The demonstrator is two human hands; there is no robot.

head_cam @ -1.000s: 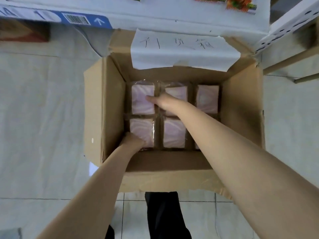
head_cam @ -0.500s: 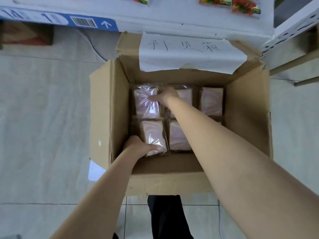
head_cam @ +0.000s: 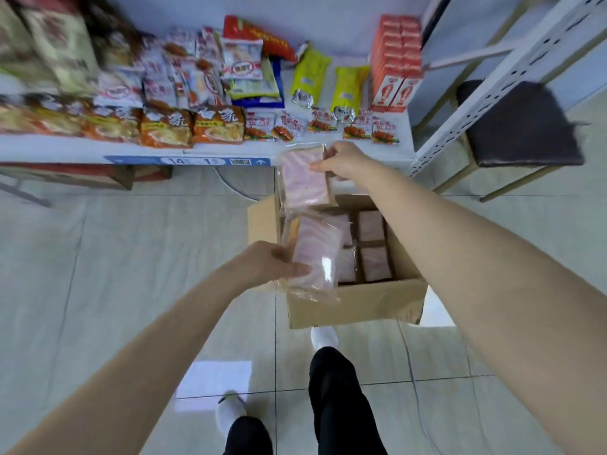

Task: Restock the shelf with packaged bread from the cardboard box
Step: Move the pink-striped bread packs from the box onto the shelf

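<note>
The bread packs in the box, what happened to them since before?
Each hand took one pack and lifted it out. The right hand holds its bread pack up by the shelf edge; the left hand grips a second pack just above the cardboard box. The remaining packs stayed in the box.

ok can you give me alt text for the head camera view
A person over an open brown cardboard box on a tiled floor holds a clear-wrapped pinkish bread packet in the left hand and a second bread packet higher in the right hand, near a white shelf of colourful snack packets. More bread packets lie in the box.
</note>
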